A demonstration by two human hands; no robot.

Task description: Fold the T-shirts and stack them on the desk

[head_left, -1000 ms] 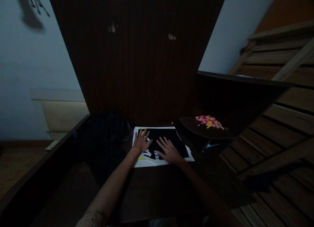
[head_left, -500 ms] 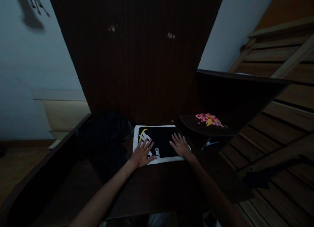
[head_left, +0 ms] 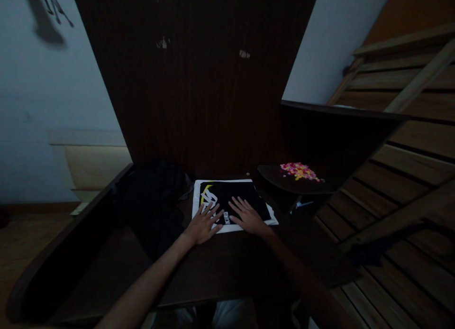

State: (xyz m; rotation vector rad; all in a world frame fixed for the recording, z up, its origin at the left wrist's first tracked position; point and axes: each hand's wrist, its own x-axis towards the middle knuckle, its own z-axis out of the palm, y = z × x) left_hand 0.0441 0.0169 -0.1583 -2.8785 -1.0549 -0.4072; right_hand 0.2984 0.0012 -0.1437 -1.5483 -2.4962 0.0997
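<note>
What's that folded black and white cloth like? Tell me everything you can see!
The folded cloth looks like a soft garment, lying flat in a rough rectangle on the dark desk. A big black area fills most of its top, with white showing along much of its edge. White lettering, partly covered, and some yellow are on its left side. The left hand and right hand are spread flat over it.

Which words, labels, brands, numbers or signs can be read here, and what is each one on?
"KURO" (likely reading, small and blurred): white letters on the folded cloth, between the left hand and right hand.
Larger white lettering, same cloth: partly covered by the left hand, not readable.
White tick-shaped mark, below the rounded shelf: no readable words; what it is on is too dark to tell.
</note>
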